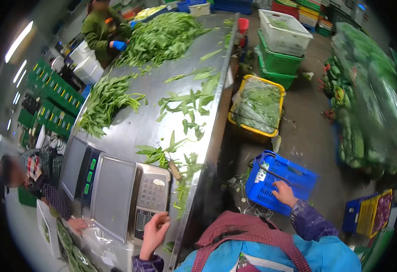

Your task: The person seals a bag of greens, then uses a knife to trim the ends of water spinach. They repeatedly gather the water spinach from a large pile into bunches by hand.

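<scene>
My left hand (154,233) is raised over the table's near edge, beside the keypad of a weighing scale (152,192). Its fingers are curved and apart, holding nothing. On the right, my right hand (283,193) is over a blue plastic crate (271,174) on the floor; its fingers are curled near the crate's side, and whether they touch it is unclear. A knife with a wooden handle (174,167) lies on the metal table (139,122) beyond the scale, next to loose green leaves (151,154). The scale's flat pan (112,195) is bare.
Leafy greens (162,38) are piled at the table's far end, by a person (101,34) in blue gloves. Another person's hand (77,224) is left of the scale. A yellow crate (231,119), stacked green crates (278,56) and wrapped vegetables (366,99) stand right of the table.
</scene>
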A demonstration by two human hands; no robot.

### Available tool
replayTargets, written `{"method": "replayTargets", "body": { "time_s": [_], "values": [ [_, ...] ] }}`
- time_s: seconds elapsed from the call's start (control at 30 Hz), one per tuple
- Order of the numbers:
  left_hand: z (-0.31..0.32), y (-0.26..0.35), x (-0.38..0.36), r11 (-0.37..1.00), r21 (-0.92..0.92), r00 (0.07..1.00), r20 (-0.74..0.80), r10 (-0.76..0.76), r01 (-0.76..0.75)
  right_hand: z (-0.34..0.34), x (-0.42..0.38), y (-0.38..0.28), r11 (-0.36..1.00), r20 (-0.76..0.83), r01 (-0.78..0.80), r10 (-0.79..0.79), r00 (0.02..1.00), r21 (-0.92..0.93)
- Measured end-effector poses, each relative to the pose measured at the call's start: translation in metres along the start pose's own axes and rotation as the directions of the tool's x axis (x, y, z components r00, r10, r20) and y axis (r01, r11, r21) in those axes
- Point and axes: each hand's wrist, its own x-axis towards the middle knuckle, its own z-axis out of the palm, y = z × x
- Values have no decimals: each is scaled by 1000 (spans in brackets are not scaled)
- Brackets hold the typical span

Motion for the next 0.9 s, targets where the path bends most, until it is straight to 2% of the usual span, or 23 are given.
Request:
{"method": "replayTargets", "body": {
  "time_s": [0.03, 0.1, 0.17, 0.2, 0.27, 0.3, 0.37, 0.43, 0.47, 0.5, 0.57, 0.63, 0.67, 0.7, 0.73, 0.77, 0.83, 0.87, 0.9],
  "values": [
    [4, 7, 17, 1000, -2, 999, 33, 6, -5, -1, 14, 10, 1000, 16, 27, -27, 1000, -10],
    [10, 17, 39, 999, -21, 999, 40, -24, 25, 6, 23, 37, 997, 48, -83, 83, 995, -6],
    [13, 21, 59, 999, -48, 990, 143, -7, 14, 11, 36, 64, 982, 97, -151, 162, 982, -113],
    [15, 21, 69, 998, -60, 993, 111, -28, 35, 9, 45, 68, 986, 120, -116, 131, 984, -123],
    [17, 17, 79, 999, 18, 990, 135, 39, -42, 7, 53, 77, 931, 105, -323, 343, 934, -168],
    [17, 17, 83, 1000, 18, 994, 107, 15, -17, 19, 55, 102, 950, 63, -265, 278, 959, -166],
    [21, 19, 92, 999, 43, 999, 47, 24, -26, 19, 67, 116, 943, 143, -307, 324, 935, -128],
    [32, 11, 105, 997, 60, 998, -32, 45, -43, 15, 81, 110, 923, 222, -330, 371, 902, -200],
    [39, 8, 113, 987, 141, 991, -96, 95, -81, 9, 89, 101, 920, 239, -332, 377, 895, -207],
    [46, 6, 119, 968, 222, 978, -148, 147, -112, 8, 99, 99, 922, 241, -324, 370, 897, -212],
    [57, 9, 136, 968, 234, 977, -166, 130, -89, 4, 115, 99, 970, 286, -203, 234, 929, -133],
    [66, 13, 150, 908, 417, 964, -224, 142, -37, -3, 131, 91, 991, 247, -128, 135, 960, -43],
    [67, 18, 156, 914, 405, 969, -207, 137, -43, -11, 139, 80, 993, 253, -117, 116, 960, -11],
    [69, 26, 161, 898, 439, 973, -220, 71, 33, -20, 148, 68, 990, 266, -131, 138, 954, -44],
    [71, 31, 165, 875, 472, 971, -238, 7, 109, -24, 156, 68, 996, 258, -80, 90, 962, -48],
    [74, 32, 172, 882, 460, 974, -228, 3, 105, -35, 164, 60, 994, 258, -89, 103, 961, -64],
    [80, 24, 186, 879, 467, 958, -284, 43, 99, -47, 185, 37, 999, 267, -20, 9, 964, 39],
    [83, 16, 192, 854, 512, 951, -298, 76, 92, -52, 197, 23, 999, 269, -15, 5, 963, 34],
    [79, 18, 194, 857, 506, 949, -307, 71, 99, -57, 208, 7, 979, 230, -39, -8, 973, 200]
  ]
}}
